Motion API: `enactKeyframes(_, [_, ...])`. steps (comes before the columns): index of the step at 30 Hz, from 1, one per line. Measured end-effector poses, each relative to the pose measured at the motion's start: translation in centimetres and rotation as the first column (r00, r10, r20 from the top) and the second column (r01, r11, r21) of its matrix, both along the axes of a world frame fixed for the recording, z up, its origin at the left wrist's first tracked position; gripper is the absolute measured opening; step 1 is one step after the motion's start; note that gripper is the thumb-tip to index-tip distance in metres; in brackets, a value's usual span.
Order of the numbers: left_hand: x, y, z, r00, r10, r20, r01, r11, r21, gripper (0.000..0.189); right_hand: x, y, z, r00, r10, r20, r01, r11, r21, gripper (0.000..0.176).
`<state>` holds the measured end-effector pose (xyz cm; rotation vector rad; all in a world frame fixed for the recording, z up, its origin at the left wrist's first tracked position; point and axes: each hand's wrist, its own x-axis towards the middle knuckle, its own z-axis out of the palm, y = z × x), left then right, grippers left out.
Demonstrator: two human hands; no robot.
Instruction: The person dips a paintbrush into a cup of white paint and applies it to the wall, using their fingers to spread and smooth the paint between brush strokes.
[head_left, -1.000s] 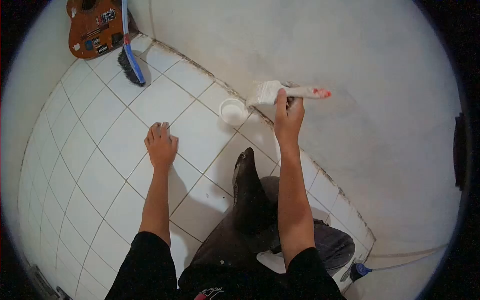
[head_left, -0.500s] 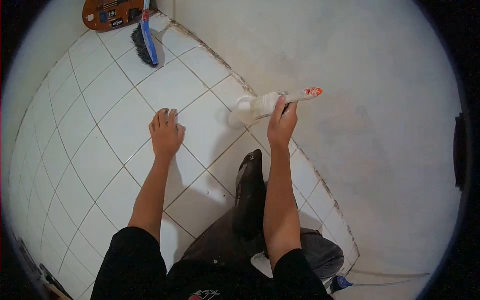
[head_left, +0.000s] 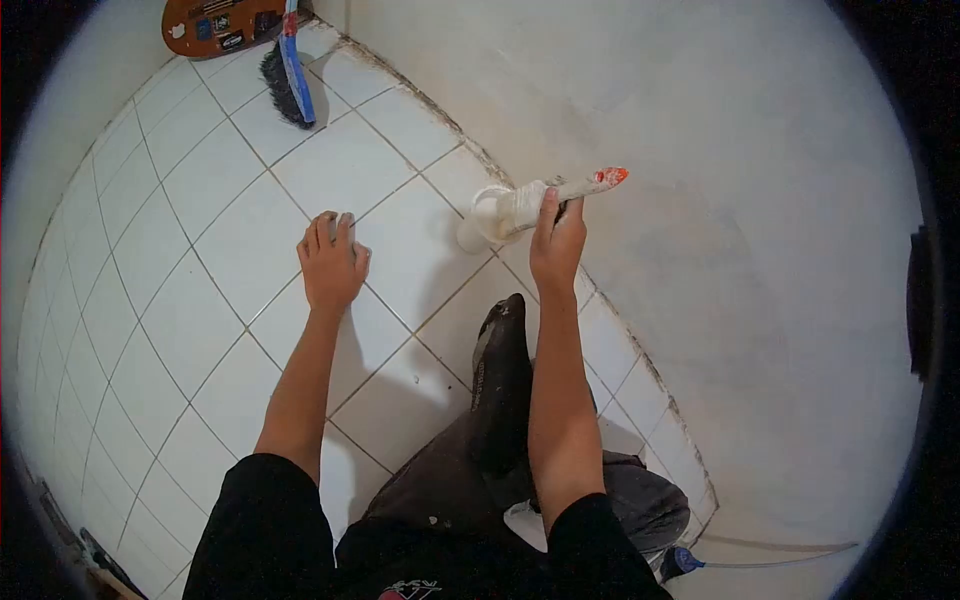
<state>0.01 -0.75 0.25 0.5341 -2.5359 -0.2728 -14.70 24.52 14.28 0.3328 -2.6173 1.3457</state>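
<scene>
We are gripping brush (head_left: 528, 205) in right hand (head_left: 558, 245), grip closed around handle (head_left: 585, 184), bristles (head_left: 515, 209) at white cup (head_left: 479, 205), upper middle of frame; resting left hand (head_left: 332, 264), grip loosely spread, on floor (head_left: 220, 275). Neat dipping likely needs steady wrist.

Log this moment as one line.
right hand: gripping brush | bristles: at cup | left hand: palm down, over floor

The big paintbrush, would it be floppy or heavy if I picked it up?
The paintbrush is probably not floppy: its handle sticks out straight past the right hand. It's likely light, since one hand holds it. Its wide head may stop it rolling.
</scene>
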Motion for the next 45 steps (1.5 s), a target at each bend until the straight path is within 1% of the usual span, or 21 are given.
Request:
enactKeyframes(1, [0.0,0.0,-0.1,1.000,0.006,0.015,-0.006,1.000,0.000,0.048,-0.1,0.0,-0.2,0.999,0.021,-0.032,-0.022,1.000,-0.009,0.044])
enactKeyframes(5, [0.0,0.2,0.0,1.000,0.015,0.025,-0.016,1.000,0.025,0.049,-0.2,0.1,-0.5,1.000,0.006,-0.011,-0.005,0.999,0.047,0.046])
enactKeyframes(7, [0.1,0.2,0.3,0.998,0.014,0.055,-0.016,0.999,0.036,0.050,-0.3,0.0,-0.9,0.994,0.008,-0.107,-0.006,1.000,0.018,0.036])
enactKeyframes(8, [0.1,0.2,0.4,0.996,0.013,0.084,-0.017,0.999,0.047,0.050,-0.3,0.1,-1.0,0.994,0.006,-0.107,-0.004,1.000,0.018,0.036])
enactKeyframes(17, [0.1,0.3,0.3,0.998,-0.001,0.066,-0.003,0.998,0.064,0.052,0.1,0.0,-0.4,0.999,0.032,-0.042,-0.029,0.997,0.069,0.040])
enactKeyframes(19, [0.1,0.4,0.7,0.997,0.002,0.081,-0.007,0.998,0.065,0.052,0.0,-0.1,-0.3,0.999,0.022,-0.023,-0.020,0.993,0.114,0.038])
enactKeyframes(22, [0.2,0.4,0.7,0.995,0.004,0.095,-0.010,0.998,0.069,0.052,0.1,-0.1,-0.5,0.997,0.036,-0.070,-0.028,0.993,0.111,0.037])
enactKeyframes(26, [0.2,0.3,0.3,0.997,0.004,0.081,-0.010,0.997,0.077,0.052,0.1,0.0,-0.4,0.998,0.030,-0.047,-0.025,0.993,0.111,0.036])
enactKeyframes(29, [0.1,0.2,-0.1,0.995,0.018,0.095,-0.023,0.999,0.049,0.052,0.1,0.2,-0.5,0.997,0.026,-0.079,-0.018,0.995,0.098,0.034])
enactKeyframes(31, [0.1,0.2,-0.1,0.996,0.018,0.091,-0.023,0.998,0.051,0.053,-0.1,0.6,-0.5,0.991,-0.011,-0.131,0.001,0.997,-0.073,0.035])
enactKeyframes(32, [0.1,0.2,0.0,0.996,0.019,0.090,-0.024,0.998,0.057,0.053,-0.6,1.0,-1.1,0.991,-0.012,-0.132,0.002,0.997,-0.073,0.035])
enactKeyframes(34, [0.0,0.2,0.0,0.996,0.015,0.092,-0.020,0.998,0.055,0.054,-1.4,1.3,-2.0,0.978,-0.154,-0.138,0.093,0.924,-0.372,0.033])
enactKeyframes(35, [0.1,0.2,0.0,0.995,0.011,0.096,-0.016,0.998,0.053,0.054,-1.5,2.0,-2.3,0.978,-0.156,-0.138,0.096,0.924,-0.369,0.033])
enactKeyframes(36, [0.1,0.2,0.0,0.995,0.007,0.096,-0.012,0.998,0.054,0.054,-1.0,2.2,-1.3,0.981,-0.170,0.095,0.193,0.798,-0.571,0.032])
enactKeyframes(37, [0.1,0.2,0.1,0.995,0.009,0.098,-0.015,0.998,0.066,0.053,-0.5,2.5,-0.6,0.941,-0.123,0.317,0.321,0.623,-0.713,0.030])
enactKeyframes(38, [0.0,0.3,0.1,0.995,0.010,0.099,-0.018,0.997,0.077,0.052,-0.4,3.1,-0.9,0.950,-0.036,0.311,0.284,0.516,-0.808,0.027])
enactKeyframes(39, [0.0,0.3,0.3,0.995,0.006,0.097,-0.013,0.997,0.077,0.052,-0.2,3.0,-0.5,0.950,-0.040,0.308,0.284,0.514,-0.809,0.027])
enactKeyframes(41, [0.1,0.4,0.7,0.994,0.006,0.112,-0.016,0.996,0.093,0.052,0.2,2.8,0.3,0.863,0.002,0.506,0.493,0.220,-0.842,0.029])
enactKeyframes(42, [0.1,0.5,0.7,0.996,-0.009,0.088,0.002,0.997,0.077,0.053,-0.2,3.0,0.1,0.836,0.000,0.549,0.541,0.171,-0.824,0.029])
enactKeyframes(43, [0.1,0.3,0.5,0.996,-0.013,0.088,0.007,0.997,0.075,0.053,-0.3,3.3,-0.7,0.836,-0.003,0.549,0.541,0.167,-0.824,0.029])
enactKeyframes(45, [0.1,0.3,0.3,0.998,-0.010,0.061,0.008,1.000,0.024,0.053,-0.1,3.6,-1.3,0.880,0.121,0.459,0.437,0.169,-0.883,0.028])
